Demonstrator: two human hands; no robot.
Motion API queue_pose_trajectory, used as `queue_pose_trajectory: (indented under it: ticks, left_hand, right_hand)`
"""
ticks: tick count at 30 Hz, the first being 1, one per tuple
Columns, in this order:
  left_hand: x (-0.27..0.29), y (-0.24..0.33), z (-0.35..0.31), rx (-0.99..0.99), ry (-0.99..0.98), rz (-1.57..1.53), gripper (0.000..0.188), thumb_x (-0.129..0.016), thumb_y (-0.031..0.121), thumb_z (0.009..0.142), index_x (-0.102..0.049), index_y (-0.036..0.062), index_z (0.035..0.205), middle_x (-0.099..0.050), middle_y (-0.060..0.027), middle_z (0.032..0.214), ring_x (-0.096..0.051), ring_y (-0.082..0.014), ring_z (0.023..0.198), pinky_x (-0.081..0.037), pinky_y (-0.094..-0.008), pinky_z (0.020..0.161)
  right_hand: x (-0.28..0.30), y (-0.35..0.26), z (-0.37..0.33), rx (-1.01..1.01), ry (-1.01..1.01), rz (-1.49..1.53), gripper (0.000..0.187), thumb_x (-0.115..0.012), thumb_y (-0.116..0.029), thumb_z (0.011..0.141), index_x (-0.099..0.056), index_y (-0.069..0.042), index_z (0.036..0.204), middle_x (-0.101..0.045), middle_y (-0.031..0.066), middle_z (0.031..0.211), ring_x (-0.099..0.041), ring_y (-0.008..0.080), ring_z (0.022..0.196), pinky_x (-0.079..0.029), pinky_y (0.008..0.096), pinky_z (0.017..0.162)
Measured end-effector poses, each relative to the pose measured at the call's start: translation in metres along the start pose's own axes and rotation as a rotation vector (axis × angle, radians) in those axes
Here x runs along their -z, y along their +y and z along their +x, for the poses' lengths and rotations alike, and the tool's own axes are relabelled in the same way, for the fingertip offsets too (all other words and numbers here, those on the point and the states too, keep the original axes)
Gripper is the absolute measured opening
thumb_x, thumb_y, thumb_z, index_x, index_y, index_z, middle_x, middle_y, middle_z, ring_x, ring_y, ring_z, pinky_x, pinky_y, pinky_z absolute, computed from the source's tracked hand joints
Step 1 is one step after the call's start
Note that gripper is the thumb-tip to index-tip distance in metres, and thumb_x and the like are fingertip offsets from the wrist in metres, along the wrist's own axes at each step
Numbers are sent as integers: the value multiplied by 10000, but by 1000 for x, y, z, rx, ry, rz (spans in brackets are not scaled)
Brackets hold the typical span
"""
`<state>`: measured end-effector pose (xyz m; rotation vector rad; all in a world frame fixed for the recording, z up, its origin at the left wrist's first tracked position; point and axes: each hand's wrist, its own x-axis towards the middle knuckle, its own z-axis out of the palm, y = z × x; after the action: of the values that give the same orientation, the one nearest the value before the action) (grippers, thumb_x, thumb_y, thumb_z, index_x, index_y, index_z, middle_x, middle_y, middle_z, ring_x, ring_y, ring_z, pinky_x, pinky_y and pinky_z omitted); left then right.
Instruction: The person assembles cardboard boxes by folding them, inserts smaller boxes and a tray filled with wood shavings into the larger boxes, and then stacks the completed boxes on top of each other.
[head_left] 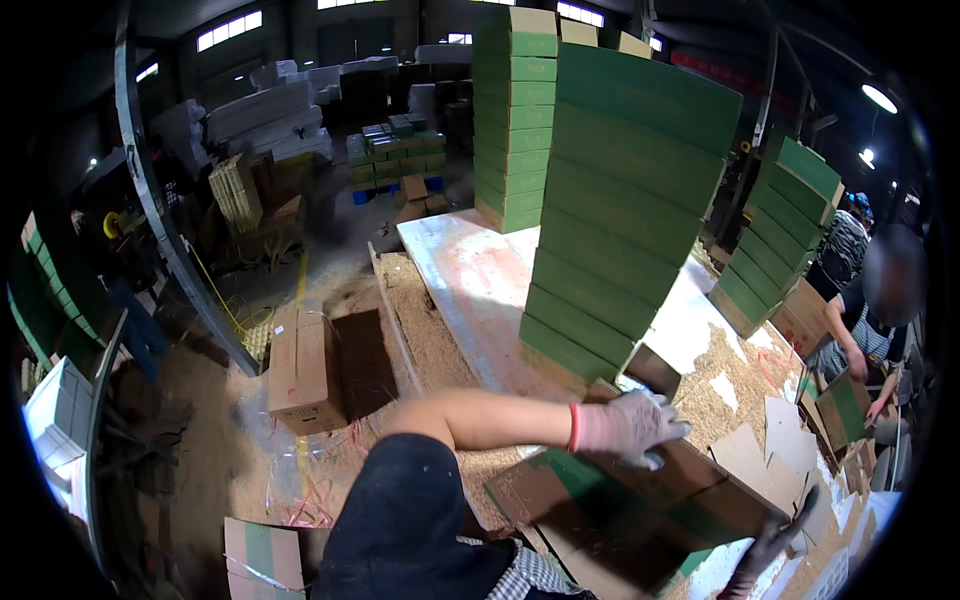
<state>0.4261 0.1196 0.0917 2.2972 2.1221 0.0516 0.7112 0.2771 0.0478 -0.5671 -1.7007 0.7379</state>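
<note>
A brown cardboard box with green bands (535, 492) lies tilted on the work surface in front of me, partly in shadow. My left hand (630, 430), in a pale glove with a red cuff, reaches across to its far edge. Its fingers are stretched out and slightly apart over the upraised flap. My right hand (770, 548), in a darker glove, is at the box's right end with fingers extended; whether it touches the cardboard I cannot tell. Just beyond my left hand rises a tall stack of green boxes (630, 200).
Another green stack (515, 150) stands farther back, and a third stack (780, 235) to the right. Loose cardboard pieces (790, 440) and shavings cover the right side. A co-worker (860, 320) handles a box there. A brown carton (305, 370) sits on the floor at left.
</note>
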Motion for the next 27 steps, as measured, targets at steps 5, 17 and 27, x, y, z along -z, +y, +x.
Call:
queue_pose_trajectory:
  ticks: [5,17,27]
  left_hand:
    - [33,-8,5,53,-194,-161,600,-333,522,911,-400,42,1264,-599,-242,1025,-577,-350,995,-429,-400,855]
    - [-39,91,48,-624,653,-462,358,-500,245,811,-526,40,1104,-463,-223,1219,-403,-408,1166,-330,-519,966]
    - [-48,146,68,-1032,-345,-617,461,-419,365,873,-456,44,1202,-447,-201,1206,-356,-373,1213,-229,-554,1022]
  right_hand:
    - [-9,-34,-45,562,-382,-787,548,-577,-279,771,-455,-32,1244,-453,144,1295,-297,393,1289,-134,517,1093]
    - [-32,66,-48,553,-1540,-1029,310,-479,-211,886,-494,-74,1164,-529,116,1126,-480,253,1100,-282,404,1040]
    - [-14,53,-9,532,-547,-981,615,-636,-343,756,-440,-89,1281,-439,172,1234,-399,365,1162,-287,479,1004]
